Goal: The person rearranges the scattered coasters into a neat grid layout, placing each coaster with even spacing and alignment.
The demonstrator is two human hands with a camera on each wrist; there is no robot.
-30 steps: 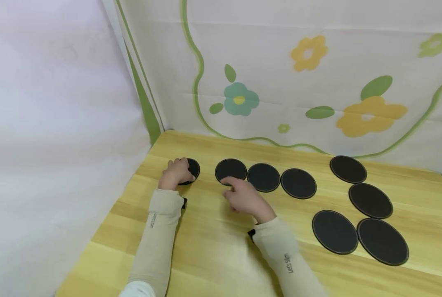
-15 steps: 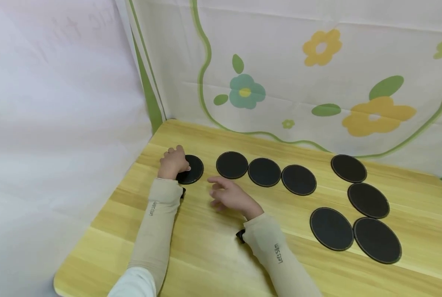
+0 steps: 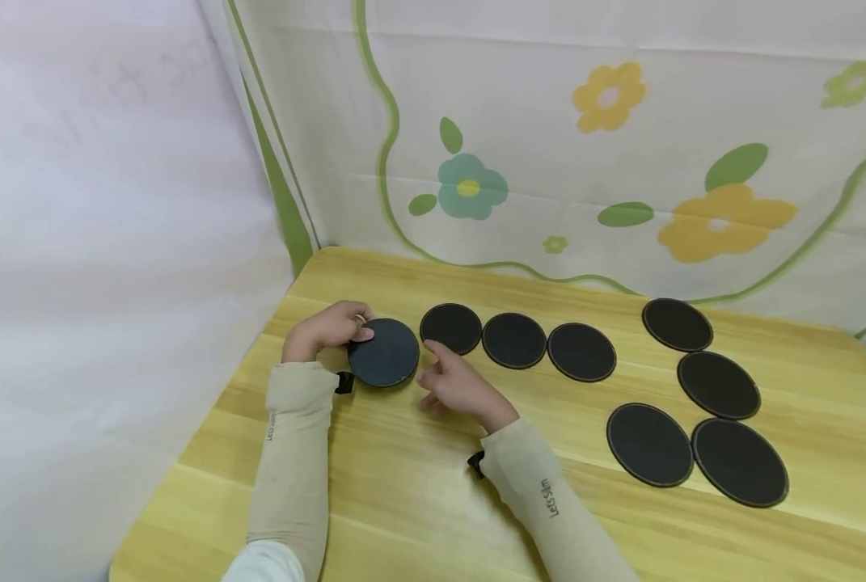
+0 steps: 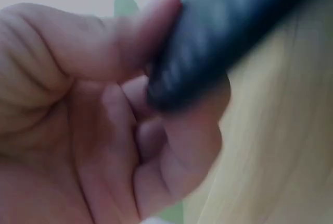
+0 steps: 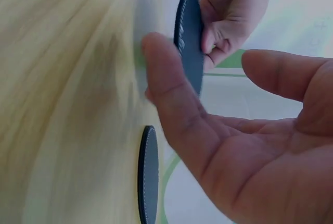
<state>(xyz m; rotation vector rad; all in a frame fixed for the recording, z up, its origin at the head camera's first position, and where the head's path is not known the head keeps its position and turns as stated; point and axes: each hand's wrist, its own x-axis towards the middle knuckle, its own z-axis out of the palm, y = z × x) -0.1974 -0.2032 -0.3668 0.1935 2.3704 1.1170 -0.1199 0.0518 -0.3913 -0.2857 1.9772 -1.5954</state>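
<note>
My left hand (image 3: 334, 325) pinches the edge of a round black coaster (image 3: 385, 353) between thumb and fingers. In the right wrist view that coaster (image 5: 191, 41) is lifted off the tabletop. The left wrist view shows its stitched edge gripped, blurred. My right hand (image 3: 462, 381) hovers with relaxed fingers to the right of the held coaster, thumb apart from the index finger and nothing between them. Just beyond the right fingertips lies another black coaster (image 3: 450, 328), flat and touching a second coaster (image 3: 514, 340), which touches a third (image 3: 581, 352) in a row.
At the right, several more black coasters (image 3: 720, 385) lie flat in a hooked line, including one nearer the front (image 3: 650, 444). The wooden table (image 3: 403, 501) meets a white flowered curtain (image 3: 534, 162) at the back and left.
My left hand has picked up the coaster by its edge and moved it toward the right, turning its face toward me. The right hand has shifted slightly left, its fingers loosening.
</note>
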